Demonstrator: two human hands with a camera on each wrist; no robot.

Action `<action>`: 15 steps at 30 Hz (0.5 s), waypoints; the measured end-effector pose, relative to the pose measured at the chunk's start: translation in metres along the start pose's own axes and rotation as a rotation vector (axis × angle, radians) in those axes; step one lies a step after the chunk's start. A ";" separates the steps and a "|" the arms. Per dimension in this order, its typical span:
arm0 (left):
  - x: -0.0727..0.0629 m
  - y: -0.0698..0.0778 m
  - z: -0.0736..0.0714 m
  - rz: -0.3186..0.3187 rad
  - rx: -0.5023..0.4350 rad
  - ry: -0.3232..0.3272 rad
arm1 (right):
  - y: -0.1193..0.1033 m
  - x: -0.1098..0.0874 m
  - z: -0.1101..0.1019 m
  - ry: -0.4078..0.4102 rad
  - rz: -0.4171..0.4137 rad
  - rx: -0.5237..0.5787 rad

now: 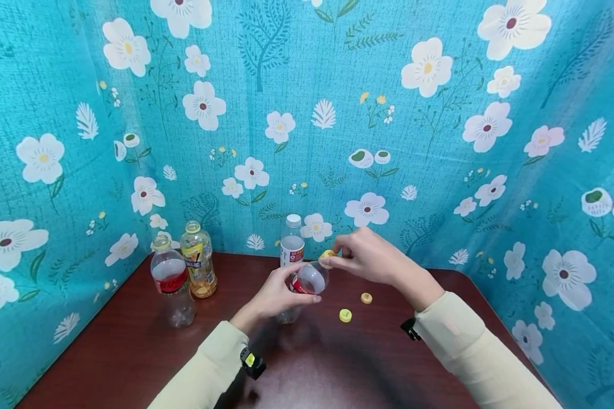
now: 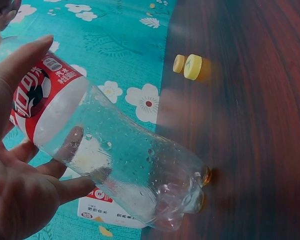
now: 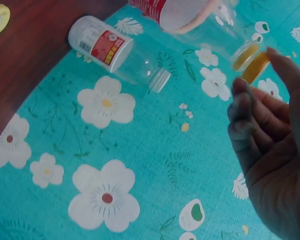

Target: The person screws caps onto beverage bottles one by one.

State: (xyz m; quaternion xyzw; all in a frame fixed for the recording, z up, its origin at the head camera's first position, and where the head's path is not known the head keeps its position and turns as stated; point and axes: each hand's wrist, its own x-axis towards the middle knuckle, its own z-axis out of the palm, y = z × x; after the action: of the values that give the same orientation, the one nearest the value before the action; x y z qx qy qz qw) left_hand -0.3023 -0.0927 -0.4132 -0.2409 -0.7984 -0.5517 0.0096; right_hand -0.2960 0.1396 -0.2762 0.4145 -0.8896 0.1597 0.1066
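Observation:
My left hand (image 1: pixel 275 294) grips a clear plastic bottle (image 2: pixel 125 150) with a red label round its upper part. The bottle is tilted, its neck pointing up to the right in the head view. Droplets cling to its inside. With thumb and fingers, my right hand (image 1: pixel 365 255) pinches a yellow bottle cap (image 3: pixel 256 67) right at the bottle's mouth. A yellow ring shows on the neck, just beside the cap. Close behind the held bottle stands another clear bottle (image 1: pixel 293 241) with a white top and a red-and-white label.
Two yellow caps, one nearer (image 1: pixel 345 315) and one farther (image 1: pixel 366 297), lie on the dark red-brown table (image 1: pixel 389 363). To the left stand an uncapped red-labelled bottle (image 1: pixel 171 278) and a yellow-labelled bottle (image 1: pixel 198 258). A blue flowered cloth (image 1: pixel 307 85) hangs behind and at both sides.

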 end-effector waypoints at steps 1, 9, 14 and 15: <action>0.000 -0.001 0.000 -0.004 -0.003 0.007 | -0.001 0.000 0.001 0.019 0.014 -0.005; 0.000 -0.002 -0.001 -0.002 -0.009 0.025 | -0.008 0.003 0.006 0.043 0.017 0.000; -0.002 -0.002 -0.004 -0.016 -0.019 0.011 | -0.004 0.002 0.000 -0.062 -0.069 0.086; -0.002 -0.002 -0.004 -0.017 -0.020 0.003 | -0.003 0.001 -0.002 -0.077 -0.076 0.101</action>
State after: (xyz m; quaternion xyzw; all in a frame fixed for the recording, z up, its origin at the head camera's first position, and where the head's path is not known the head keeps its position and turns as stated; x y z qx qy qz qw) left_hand -0.3024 -0.0979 -0.4142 -0.2334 -0.7949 -0.5601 0.0039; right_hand -0.2947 0.1377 -0.2733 0.4586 -0.8674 0.1843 0.0571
